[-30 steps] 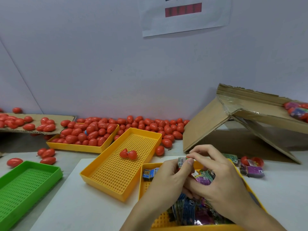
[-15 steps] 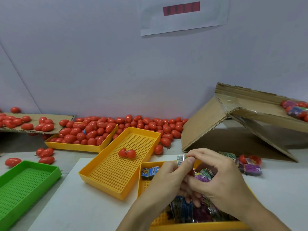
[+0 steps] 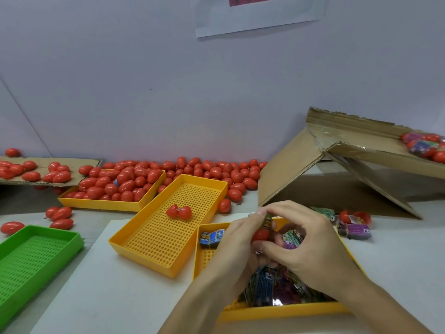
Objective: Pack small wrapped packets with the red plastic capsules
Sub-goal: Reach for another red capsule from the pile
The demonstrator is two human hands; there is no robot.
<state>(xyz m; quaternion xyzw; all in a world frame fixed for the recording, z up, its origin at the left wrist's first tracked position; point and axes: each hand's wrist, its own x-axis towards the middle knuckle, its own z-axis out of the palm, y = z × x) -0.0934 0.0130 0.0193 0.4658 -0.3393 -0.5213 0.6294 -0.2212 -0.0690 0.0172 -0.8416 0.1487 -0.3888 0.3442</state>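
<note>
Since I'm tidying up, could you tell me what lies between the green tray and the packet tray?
In the head view, a yellow tray holding an open red capsule.

"DINO" can be made out on the blue packet (image 3: 212, 238) at lower centre; the wall sheet (image 3: 260, 15) at the top bears only an unreadable red bar.

A red capsule (image 3: 260, 234) with a small wrapped packet (image 3: 267, 221) at its twelve o'clock is held above the yellow tray of wrapped packets (image 3: 269, 289).

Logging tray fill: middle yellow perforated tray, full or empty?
Nearly empty: the middle yellow perforated plastic tray holds one opened red plastic capsule.
</note>
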